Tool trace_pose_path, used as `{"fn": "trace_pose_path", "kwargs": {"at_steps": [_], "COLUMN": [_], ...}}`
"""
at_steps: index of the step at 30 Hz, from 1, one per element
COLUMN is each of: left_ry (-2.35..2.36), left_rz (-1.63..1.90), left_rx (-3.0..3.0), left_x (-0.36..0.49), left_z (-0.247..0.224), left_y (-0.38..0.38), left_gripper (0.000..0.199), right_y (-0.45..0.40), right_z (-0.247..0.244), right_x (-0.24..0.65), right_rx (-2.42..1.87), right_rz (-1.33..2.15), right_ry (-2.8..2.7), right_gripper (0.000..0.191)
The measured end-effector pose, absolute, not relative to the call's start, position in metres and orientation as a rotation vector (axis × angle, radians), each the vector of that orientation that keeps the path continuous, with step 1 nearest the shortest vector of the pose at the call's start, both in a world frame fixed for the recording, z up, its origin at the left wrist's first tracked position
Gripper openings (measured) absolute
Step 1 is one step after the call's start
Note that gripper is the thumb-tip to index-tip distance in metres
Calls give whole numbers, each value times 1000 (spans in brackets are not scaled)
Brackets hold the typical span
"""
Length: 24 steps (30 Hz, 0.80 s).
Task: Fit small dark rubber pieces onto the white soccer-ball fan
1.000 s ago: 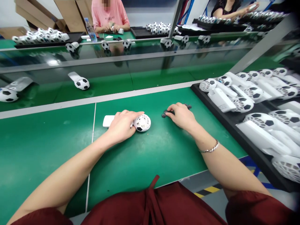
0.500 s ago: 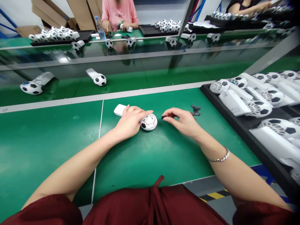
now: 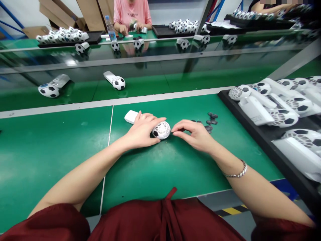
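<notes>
Left hand (image 3: 141, 131) lies closed over the handle of a white football-patterned fan (image 3: 160, 130) flat on the green bench (image 3: 155, 167). Right hand (image 3: 197, 134), at its 3 o'clock, has fingertips pinched against the fan head; any part held cannot be made out. Small dark parts (image 3: 210, 121) lie at 2 o'clock.

Fan (image 3: 160, 130) lies between both hands, small parts (image 3: 210, 121) right.

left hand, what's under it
Under the left hand lies a white football-patterned fan on the green table. Its round head and handle tip show; the handle's middle is covered by the hand.
</notes>
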<state>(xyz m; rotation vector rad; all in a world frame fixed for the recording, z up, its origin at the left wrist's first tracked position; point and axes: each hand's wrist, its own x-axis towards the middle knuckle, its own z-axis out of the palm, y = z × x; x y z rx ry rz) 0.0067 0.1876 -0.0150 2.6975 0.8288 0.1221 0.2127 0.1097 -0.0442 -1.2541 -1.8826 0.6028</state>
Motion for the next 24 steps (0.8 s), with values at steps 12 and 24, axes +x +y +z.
{"fn": "trace_pose_path", "kwargs": {"at_steps": [12,24], "left_ry": [959,953], "left_rz": [254,390], "left_rx": [2648,2655], "left_x": [14,16], "left_z": [-18,-21], "left_y": [181,177], "left_gripper": [68,55], "right_y": [111,115], "right_z": [-52,-64], "right_x": [200,194], "right_rx": [-1152,-1242], "right_rz": [543,882], "right_ry": [-1940,-1715], "right_gripper": [8,38]}}
